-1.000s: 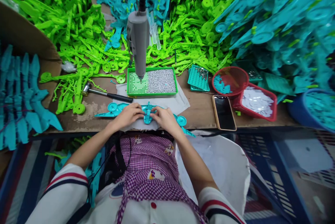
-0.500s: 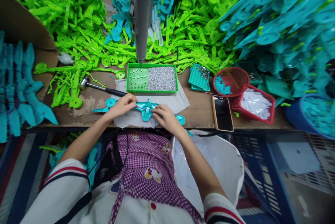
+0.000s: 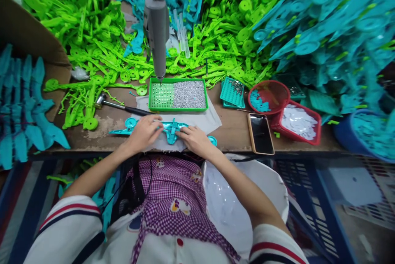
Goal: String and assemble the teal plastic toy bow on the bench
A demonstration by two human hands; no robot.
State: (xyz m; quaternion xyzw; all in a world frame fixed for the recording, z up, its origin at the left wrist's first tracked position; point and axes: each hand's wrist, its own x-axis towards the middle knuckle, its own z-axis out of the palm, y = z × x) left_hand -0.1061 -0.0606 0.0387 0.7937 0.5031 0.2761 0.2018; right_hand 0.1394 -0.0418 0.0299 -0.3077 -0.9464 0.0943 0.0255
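A turquoise plastic part, long with a winged middle and round ends, lies flat on a white cloth near the table's front edge. My left hand rests over its left half, fingers bent onto it. On the other side, my right hand grips the part near its middle with thumb and fingertips; anything small under those fingers is hidden. Just behind the part stands a green tray with small silver screws on its right and a holed plate on its left. A grey electric screwdriver hangs over the tray.
A hammer lies at left. To the right are a teal screw tray, red baskets of small pieces, a phone and a blue tub. Green parts and turquoise parts are heaped behind.
My left hand has shifted slightly left and lower, its pinch loosening into bent fingers over the part. My right fingers have moved slightly inward. The view has shifted a little.
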